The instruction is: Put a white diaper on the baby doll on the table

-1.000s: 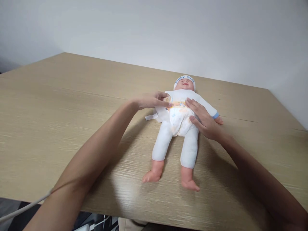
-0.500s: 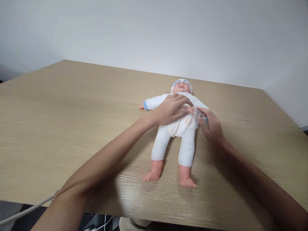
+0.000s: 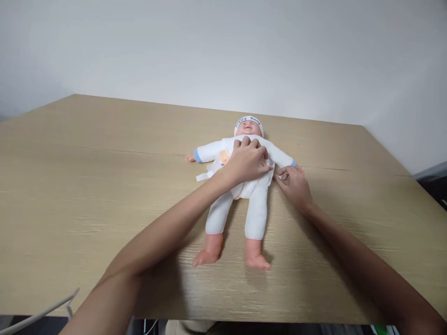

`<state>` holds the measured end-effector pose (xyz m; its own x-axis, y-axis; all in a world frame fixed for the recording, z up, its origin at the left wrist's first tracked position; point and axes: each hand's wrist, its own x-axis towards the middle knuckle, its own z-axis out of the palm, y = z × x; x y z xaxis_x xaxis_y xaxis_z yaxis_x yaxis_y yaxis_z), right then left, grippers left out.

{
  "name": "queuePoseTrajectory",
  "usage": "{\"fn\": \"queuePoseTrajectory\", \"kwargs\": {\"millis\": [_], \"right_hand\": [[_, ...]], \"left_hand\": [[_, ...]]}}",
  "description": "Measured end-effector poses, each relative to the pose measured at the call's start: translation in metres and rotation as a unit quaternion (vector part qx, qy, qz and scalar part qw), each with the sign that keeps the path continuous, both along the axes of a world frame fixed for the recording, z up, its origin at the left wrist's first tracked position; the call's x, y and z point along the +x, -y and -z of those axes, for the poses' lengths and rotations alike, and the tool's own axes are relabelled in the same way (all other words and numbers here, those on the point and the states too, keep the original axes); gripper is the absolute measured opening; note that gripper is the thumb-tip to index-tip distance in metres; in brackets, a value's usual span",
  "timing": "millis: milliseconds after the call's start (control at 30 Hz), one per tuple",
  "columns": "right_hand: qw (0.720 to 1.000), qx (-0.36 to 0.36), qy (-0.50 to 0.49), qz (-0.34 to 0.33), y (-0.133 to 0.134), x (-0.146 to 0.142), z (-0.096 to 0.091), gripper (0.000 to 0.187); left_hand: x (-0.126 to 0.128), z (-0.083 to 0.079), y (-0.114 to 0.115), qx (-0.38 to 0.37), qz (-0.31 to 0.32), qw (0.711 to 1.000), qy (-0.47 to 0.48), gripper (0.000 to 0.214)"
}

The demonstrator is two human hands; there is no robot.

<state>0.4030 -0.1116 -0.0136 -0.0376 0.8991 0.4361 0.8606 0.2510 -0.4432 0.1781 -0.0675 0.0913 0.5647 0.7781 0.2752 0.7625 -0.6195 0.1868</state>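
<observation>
A baby doll [image 3: 256,216] in a white suit with blue cuffs lies on its back, its feet towards me. Round its hips is a white diaper [image 3: 249,190] with orange print, partly covered by my hands. One fastening tab [image 3: 204,177] sticks out loose on the left side. My left hand [image 3: 249,160] rests over the diaper's front, fingers bent and thumb at its right edge. At the doll's right hip, my right hand [image 3: 293,184] is closed in a pinch on the diaper's white side tab. The doll's waist is mostly hidden.
The doll lies on a wide wooden table [image 3: 104,223] with a pale wall [image 3: 223,56] behind it. A white cable [image 3: 45,309] crosses the near left edge beside my left forearm. Dark objects show below the front edge.
My view has shifted, so the doll appears further left. My left hand's fingers have curled in on the diaper, and my right hand has closed into a pinch at its side.
</observation>
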Motion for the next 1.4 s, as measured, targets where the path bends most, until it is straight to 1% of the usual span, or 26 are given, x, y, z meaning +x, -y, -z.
{"fn": "queuePoseTrajectory", "kwargs": {"millis": [67, 167, 233, 300, 400, 467, 533, 600, 667, 767, 900, 967, 1100, 1233, 1400], "right_hand": [[0.998, -0.051, -0.023, 0.022, 0.002, 0.001, -0.002, 0.025], [0.988, -0.137, -0.044, 0.055, 0.004, 0.001, -0.008, 0.029], [0.981, -0.173, -0.046, 0.069, 0.004, 0.001, -0.011, 0.033], [0.977, -0.192, -0.052, 0.072, 0.003, 0.003, -0.012, 0.037], [0.975, -0.206, -0.074, 0.043, 0.001, 0.010, -0.010, 0.046], [0.970, -0.218, -0.110, -0.007, -0.002, 0.017, -0.011, 0.052], [0.959, -0.223, -0.165, -0.056, -0.004, 0.022, -0.016, 0.055], [0.948, -0.218, -0.214, -0.088, -0.005, 0.022, -0.026, 0.056], [0.939, -0.216, -0.248, -0.097, -0.006, 0.017, -0.037, 0.057], [0.926, -0.238, -0.276, -0.097, -0.010, 0.004, -0.052, 0.058], [0.914, -0.253, -0.288, -0.131, -0.026, -0.015, -0.063, 0.059], [0.907, -0.261, -0.297, -0.147, -0.035, -0.023, -0.063, 0.061], [0.894, -0.279, -0.315, -0.151, -0.047, -0.031, -0.058, 0.059], [0.886, -0.284, -0.334, -0.149, -0.047, -0.031, -0.052, 0.054], [0.880, -0.286, -0.343, -0.161, -0.043, -0.029, -0.053, 0.060]], "left_hand": [[0.004, 0.001, 0.000, 0.004, -0.009, 1.000, -0.007, 0.037], [0.003, 0.005, 0.000, 0.003, -0.006, 1.000, -0.009, 0.048], [0.002, 0.008, -0.002, 0.005, -0.003, 1.000, -0.009, 0.054], [0.001, 0.011, -0.003, 0.011, -0.002, 1.000, -0.006, 0.054], [0.002, 0.013, -0.004, 0.013, -0.003, 1.000, -0.003, 0.056], [0.003, 0.013, -0.004, 0.010, -0.006, 1.000, -0.004, 0.056], [0.004, 0.013, -0.003, 0.009, -0.010, 1.000, -0.005, 0.055], [0.004, 0.012, -0.002, 0.008, -0.012, 1.000, -0.005, 0.053], [0.004, 0.012, -0.002, 0.007, -0.013, 1.000, -0.005, 0.053], [0.005, 0.014, -0.001, 0.011, -0.011, 1.000, 0.000, 0.052], [0.005, 0.014, -0.002, 0.016, -0.011, 1.000, 0.006, 0.050], [0.005, 0.013, -0.001, 0.015, -0.013, 1.000, 0.003, 0.049], [0.006, 0.007, 0.003, 0.006, -0.020, 1.000, -0.008, 0.047], [0.007, 0.005, 0.005, -0.002, -0.021, 1.000, -0.012, 0.046], [0.005, 0.003, 0.005, -0.010, -0.017, 1.000, -0.003, 0.043]]}}
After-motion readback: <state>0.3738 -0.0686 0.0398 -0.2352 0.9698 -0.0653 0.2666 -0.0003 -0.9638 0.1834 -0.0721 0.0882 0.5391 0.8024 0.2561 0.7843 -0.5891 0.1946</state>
